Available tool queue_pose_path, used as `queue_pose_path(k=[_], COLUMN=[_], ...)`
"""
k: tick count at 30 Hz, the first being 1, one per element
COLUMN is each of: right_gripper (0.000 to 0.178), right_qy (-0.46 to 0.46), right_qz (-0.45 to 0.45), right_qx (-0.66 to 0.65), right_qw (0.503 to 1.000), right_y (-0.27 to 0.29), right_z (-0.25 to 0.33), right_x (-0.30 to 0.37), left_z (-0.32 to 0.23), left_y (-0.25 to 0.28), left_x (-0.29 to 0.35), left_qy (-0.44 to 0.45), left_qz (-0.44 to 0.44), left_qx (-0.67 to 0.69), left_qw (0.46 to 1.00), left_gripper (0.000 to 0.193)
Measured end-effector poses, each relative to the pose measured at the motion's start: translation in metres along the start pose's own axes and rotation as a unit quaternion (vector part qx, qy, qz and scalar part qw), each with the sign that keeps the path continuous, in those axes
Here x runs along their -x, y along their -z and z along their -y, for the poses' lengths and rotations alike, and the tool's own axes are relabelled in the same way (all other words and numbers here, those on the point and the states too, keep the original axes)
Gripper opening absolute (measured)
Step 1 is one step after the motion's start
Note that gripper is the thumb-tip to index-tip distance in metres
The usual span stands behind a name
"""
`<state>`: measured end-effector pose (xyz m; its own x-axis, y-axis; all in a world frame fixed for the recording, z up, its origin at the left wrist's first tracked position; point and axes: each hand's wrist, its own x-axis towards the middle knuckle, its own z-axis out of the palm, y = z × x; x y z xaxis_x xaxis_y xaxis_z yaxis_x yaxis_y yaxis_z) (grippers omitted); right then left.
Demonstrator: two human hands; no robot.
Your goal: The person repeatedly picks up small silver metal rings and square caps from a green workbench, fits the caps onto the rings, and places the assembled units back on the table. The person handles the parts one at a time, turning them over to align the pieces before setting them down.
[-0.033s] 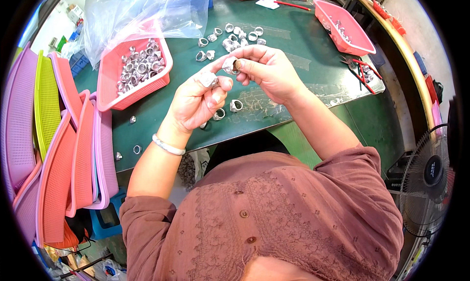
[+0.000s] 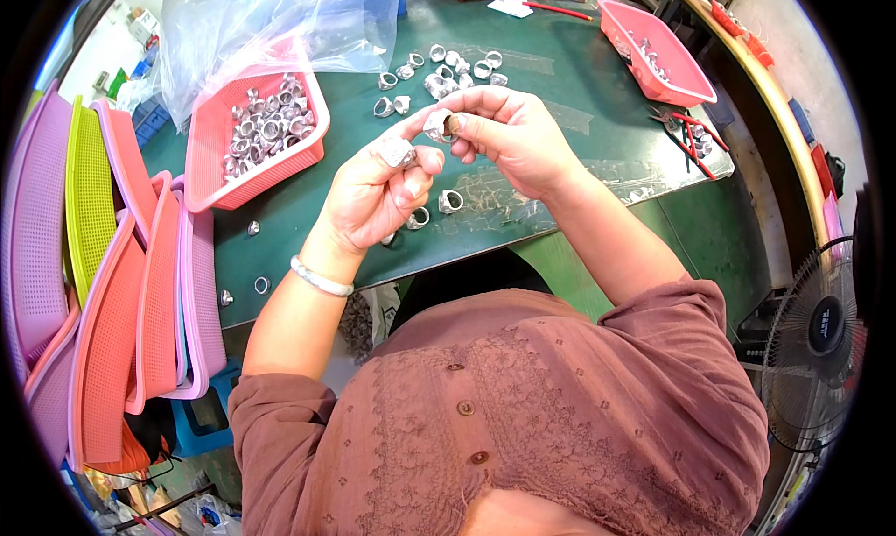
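Centrally, the right hand [image 2: 521, 146], at one o'clock, pinches a silver ring [image 2: 435, 125] at twelve; the left hand [image 2: 362, 198], at ten, is curled, its chunky ring [image 2: 398, 151] worn or gripped, I cannot tell which; a pink basket [image 2: 285, 174] sits farther out at ten.

On the table [image 2: 560, 34], rings [image 2: 439, 86] lie between a basket [image 2: 271, 176], left, and pliers [image 2: 667, 120], right.
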<state>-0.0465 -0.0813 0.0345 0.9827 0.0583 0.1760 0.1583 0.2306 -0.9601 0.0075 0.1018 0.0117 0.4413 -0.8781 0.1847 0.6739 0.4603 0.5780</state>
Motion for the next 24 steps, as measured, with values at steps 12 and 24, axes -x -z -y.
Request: queue_pose_path(k=[12, 24], right_gripper=[0.021, 0.032], right_qy=[0.005, 0.042], right_qz=[0.083, 0.006], right_qx=[0.103, 0.553], right_qw=[0.991, 0.832], right_y=[-0.006, 0.022], right_z=[-0.006, -0.047], right_x=[-0.002, -0.094], left_z=[-0.011, -0.138], left_y=[-0.001, 0.05], left_x=[0.014, 0.03], left_qy=[0.003, -0.107], left_qz=[-0.17, -0.391], left_qx=[-0.177, -0.877], left_qw=[0.969, 0.259], left_gripper=[0.028, 0.033])
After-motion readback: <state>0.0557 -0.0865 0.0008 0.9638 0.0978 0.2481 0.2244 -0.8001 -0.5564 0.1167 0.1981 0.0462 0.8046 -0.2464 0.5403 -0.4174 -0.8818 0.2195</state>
